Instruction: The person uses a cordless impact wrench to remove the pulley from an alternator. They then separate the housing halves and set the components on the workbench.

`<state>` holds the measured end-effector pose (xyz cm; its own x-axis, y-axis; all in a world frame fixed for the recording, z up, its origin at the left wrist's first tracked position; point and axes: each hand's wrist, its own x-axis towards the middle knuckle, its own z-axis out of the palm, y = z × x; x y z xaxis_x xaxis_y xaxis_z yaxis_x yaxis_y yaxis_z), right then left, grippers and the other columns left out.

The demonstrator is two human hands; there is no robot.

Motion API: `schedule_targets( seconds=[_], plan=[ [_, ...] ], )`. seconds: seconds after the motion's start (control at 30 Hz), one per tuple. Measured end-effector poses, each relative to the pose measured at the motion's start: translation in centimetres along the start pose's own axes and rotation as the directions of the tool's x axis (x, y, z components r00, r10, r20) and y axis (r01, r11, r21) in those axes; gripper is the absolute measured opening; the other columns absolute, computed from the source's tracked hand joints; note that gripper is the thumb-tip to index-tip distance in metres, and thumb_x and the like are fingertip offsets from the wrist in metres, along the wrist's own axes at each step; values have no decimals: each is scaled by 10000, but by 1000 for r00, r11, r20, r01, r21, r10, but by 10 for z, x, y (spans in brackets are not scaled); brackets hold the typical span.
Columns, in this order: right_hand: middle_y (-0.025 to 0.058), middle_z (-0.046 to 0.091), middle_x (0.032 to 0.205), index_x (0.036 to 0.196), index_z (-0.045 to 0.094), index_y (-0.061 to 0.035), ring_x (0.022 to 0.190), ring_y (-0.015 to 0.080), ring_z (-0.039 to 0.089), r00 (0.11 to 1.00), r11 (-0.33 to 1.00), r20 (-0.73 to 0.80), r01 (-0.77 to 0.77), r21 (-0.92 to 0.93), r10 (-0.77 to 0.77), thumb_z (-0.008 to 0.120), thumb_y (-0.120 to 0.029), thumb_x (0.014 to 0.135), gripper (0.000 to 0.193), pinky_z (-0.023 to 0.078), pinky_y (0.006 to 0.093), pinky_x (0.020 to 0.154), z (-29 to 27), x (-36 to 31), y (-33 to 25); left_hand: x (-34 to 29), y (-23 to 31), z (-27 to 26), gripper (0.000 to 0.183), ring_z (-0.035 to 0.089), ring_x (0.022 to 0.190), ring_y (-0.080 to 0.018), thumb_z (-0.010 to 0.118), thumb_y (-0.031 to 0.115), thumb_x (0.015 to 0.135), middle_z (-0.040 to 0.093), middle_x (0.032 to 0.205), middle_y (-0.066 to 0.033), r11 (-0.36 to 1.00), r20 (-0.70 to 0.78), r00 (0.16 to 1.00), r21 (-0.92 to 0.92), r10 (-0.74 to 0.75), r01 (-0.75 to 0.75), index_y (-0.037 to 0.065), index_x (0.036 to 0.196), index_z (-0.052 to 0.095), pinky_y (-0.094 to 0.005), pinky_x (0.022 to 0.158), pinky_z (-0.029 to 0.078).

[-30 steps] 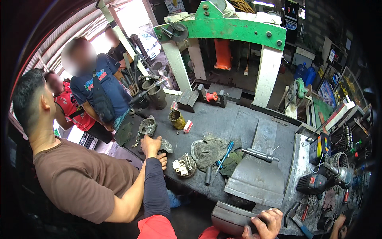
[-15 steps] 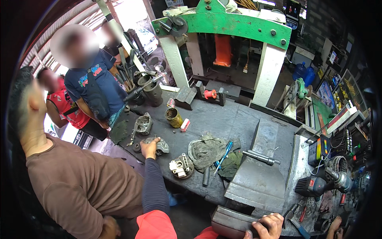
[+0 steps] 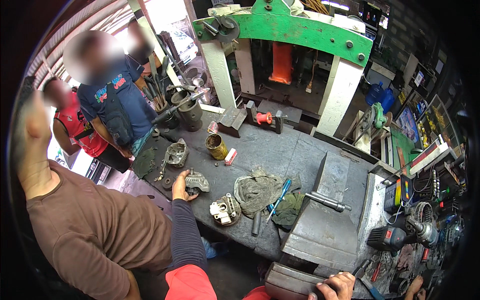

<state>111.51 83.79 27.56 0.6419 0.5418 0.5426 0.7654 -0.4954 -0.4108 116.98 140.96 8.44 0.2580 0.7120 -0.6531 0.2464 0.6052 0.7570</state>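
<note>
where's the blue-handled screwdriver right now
In the head view, the blue-handled screwdriver lies mid-bench on the crumpled grey rag, right of the left hand.

The left hand [image 3: 179, 186] grips a dull cast-metal housing [image 3: 196, 182] on the matt, grimy steel bench [image 3: 280, 150], beside crumpled cloth rags [image 3: 260, 190].

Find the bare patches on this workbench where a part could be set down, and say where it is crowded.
Bare bench top lies between the rusty can, the red spool and the upright steel plate. The flat steel plate at the near right is mostly free. It is crowded around the left hand on the alternator housing, the rectifier part and the rags.
</note>
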Motion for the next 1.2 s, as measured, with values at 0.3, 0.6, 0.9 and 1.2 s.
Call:
schedule_targets(
  seconds=[0.3, 0.6, 0.9, 1.2],
  plan=[
    [174, 654, 1037, 981, 741, -33, 971, 394, 646, 997, 999, -62, 46, 9, -46, 774, -185, 764, 267, 515, 527, 925, 0, 0, 0, 20, -10, -19, 430, 611, 1222, -414, 678, 368, 879, 674, 1308, -116, 994, 74, 997, -103, 32, -24, 161, 1256, 673, -749, 1032, 387],
    [181, 651, 983, 980, 724, -8, 905, 395, 645, 992, 996, -102, 78, 52, -72, 771, -150, 735, 286, 517, 527, 884, -3, 3, 0, -88, 11, -22, 404, 718, 1079, -349, 682, 326, 886, 743, 1186, -113, 861, 260, 910, -479, 323, -169, 127, 1238, 685, -711, 949, 491],
    [121, 647, 931, 981, 719, -53, 853, 313, 636, 962, 950, -262, 153, 271, -80, 807, -125, 684, 318, 506, 446, 801, -4, -10, 15, -339, -13, 16, 400, 730, 1077, -356, 587, 211, 952, 738, 1221, -178, 671, 544, 645, -739, 537, 65, -19, 1269, 669, -511, 985, 594],
    [221, 642, 1225, 1325, 571, 19, 1129, 380, 657, 993, 702, 120, -79, 708, -9, 782, -103, 795, 583, 526, 422, 978, -43, -15, 62, -530, -121, 46, 466, 721, 1096, -397, 599, 212, 930, 717, 1241, -245, 768, 736, 576, -581, 355, 270, -88, 1285, 639, -530, 1031, 571]
  ],
)
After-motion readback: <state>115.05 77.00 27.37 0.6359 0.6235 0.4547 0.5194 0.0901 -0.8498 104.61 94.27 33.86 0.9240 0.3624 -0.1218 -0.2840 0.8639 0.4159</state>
